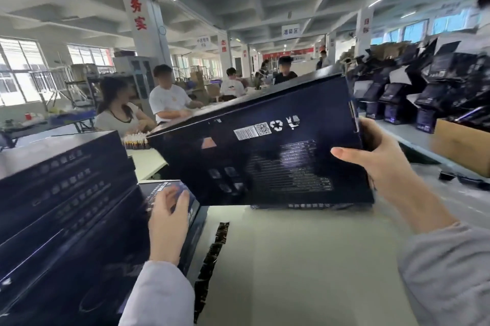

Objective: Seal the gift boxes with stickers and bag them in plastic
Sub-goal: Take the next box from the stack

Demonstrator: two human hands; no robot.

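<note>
Right hand (371,152) clamping tilted gift box (259,150) by one edge — likely slipping; left hand (167,219) lying loose on lower-left box (159,189).

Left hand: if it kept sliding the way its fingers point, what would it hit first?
The left hand seems to touch the flat dark box under it; past that, probably the big box held up by the right hand, though depth is unclear.
</note>
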